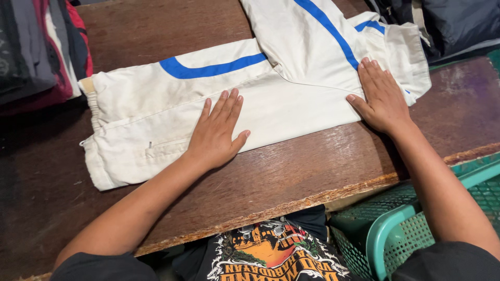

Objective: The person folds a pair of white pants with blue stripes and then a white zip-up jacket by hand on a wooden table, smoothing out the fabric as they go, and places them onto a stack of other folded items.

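Note:
A pair of white trousers with blue stripes [156,99] lies folded across a dark wooden table [291,171], waistband to the left. My left hand [217,132] rests flat on the near edge of the trousers, fingers spread slightly. My right hand [381,96] presses flat on the folded right end of the cloth, next to a blue stripe. Neither hand grips anything.
A stack of folded clothes [39,49] sits at the table's far left. Dark garments [453,23] lie at the far right corner. A teal plastic basket [401,229] stands below the table's chipped near edge, right of my lap.

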